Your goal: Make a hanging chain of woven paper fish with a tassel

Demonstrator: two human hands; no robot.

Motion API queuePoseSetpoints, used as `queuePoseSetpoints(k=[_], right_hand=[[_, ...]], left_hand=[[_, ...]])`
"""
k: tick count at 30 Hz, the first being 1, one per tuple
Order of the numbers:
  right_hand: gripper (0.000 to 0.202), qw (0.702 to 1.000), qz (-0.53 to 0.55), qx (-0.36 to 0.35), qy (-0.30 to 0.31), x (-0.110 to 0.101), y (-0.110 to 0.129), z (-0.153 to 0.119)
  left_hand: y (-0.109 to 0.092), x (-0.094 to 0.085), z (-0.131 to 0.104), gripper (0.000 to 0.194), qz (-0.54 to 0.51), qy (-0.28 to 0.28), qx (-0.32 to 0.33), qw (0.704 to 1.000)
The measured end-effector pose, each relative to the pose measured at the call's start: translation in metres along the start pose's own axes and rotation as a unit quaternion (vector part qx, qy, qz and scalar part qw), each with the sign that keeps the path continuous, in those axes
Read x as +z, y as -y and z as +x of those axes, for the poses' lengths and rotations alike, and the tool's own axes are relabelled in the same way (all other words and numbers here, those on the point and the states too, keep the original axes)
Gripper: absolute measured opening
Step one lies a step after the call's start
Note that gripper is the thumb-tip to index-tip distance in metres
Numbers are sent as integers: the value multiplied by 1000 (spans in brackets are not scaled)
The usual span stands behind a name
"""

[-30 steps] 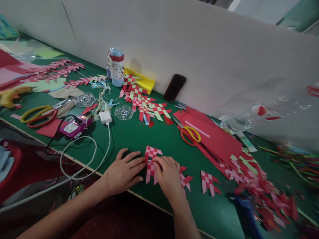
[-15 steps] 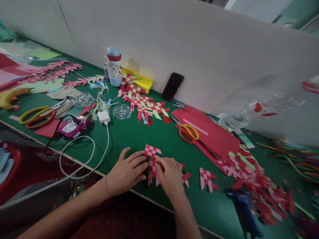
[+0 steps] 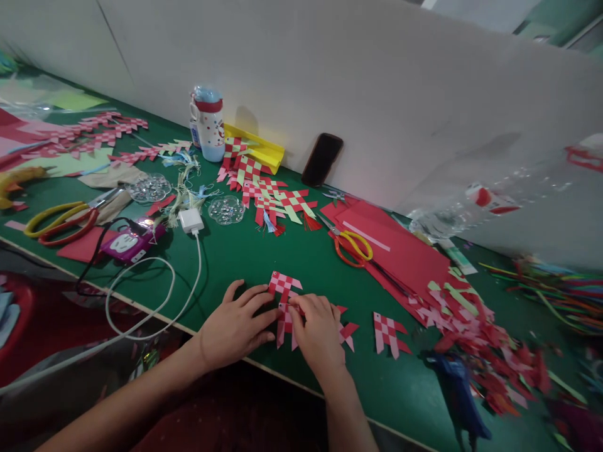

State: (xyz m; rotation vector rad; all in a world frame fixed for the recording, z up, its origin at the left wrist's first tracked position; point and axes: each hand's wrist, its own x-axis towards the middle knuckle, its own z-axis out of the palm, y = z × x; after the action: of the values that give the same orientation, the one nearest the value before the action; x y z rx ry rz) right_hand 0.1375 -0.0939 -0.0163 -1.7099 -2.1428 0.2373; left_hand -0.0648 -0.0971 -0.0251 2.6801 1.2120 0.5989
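Woven paper fish in red and pink checks lie flat between my hands near the table's front edge. The upper woven paper fish [image 3: 281,282] touches the fingertips of my left hand [image 3: 240,326], whose fingers are stretched out and apart. Over the lower woven paper fish [image 3: 285,329], my right hand [image 3: 320,333] has thumb and forefinger pinched together; what is between them is too small to make out. Part of this fish, and another woven piece [image 3: 347,333] to its right, are hidden under that hand. A separate checked fish [image 3: 389,333] lies further right.
Finished woven fish [image 3: 264,185] pile up behind, near a bottle [image 3: 210,129] and a phone [image 3: 323,159]. Scissors [image 3: 353,247] rest on red paper [image 3: 377,220]. Paper scraps [image 3: 490,345] and a blue glue gun [image 3: 459,389] lie right; a white cable [image 3: 188,307] loops left.
The whole view has shifted slightly, so things appear a little further left. Both hands keep nearly the same pose over the paper fish.
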Motion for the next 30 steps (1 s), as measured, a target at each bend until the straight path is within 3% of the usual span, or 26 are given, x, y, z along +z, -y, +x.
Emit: queuePoseSetpoints(k=[7, 11, 17, 20, 23, 25, 26, 30], right_hand=[[12, 995, 23, -30, -91, 10, -2, -7], [15, 993, 23, -35, -113, 13, -1, -8], [22, 989, 40, -44, -137, 0, -2, -12], [23, 985, 50, 3, -167, -17, -22, -21], [24, 965, 69, 105, -229, -34, -51, -36], [28, 929, 174, 187, -268, -42, -65, -45], [31, 897, 262, 218, -282, -45, -68, -49], [24, 706, 596, 260, -282, -54, -62, -51]], left_hand=[[0, 3, -2, 29, -11, -4, -7, 1000], [-1, 1, -1, 26, -9, 4, -8, 1000], [-1, -1, -1, 29, 0, -8, -1, 1000], [-1, 1, -2, 30, -2, -11, 0, 1000], [0, 0, -2, 30, -13, -33, 0, 999], [1, -2, -2, 21, -35, -53, -3, 998], [2, -3, -1, 15, -45, -66, -10, 997], [7, -5, -2, 39, -38, -127, -51, 990]])
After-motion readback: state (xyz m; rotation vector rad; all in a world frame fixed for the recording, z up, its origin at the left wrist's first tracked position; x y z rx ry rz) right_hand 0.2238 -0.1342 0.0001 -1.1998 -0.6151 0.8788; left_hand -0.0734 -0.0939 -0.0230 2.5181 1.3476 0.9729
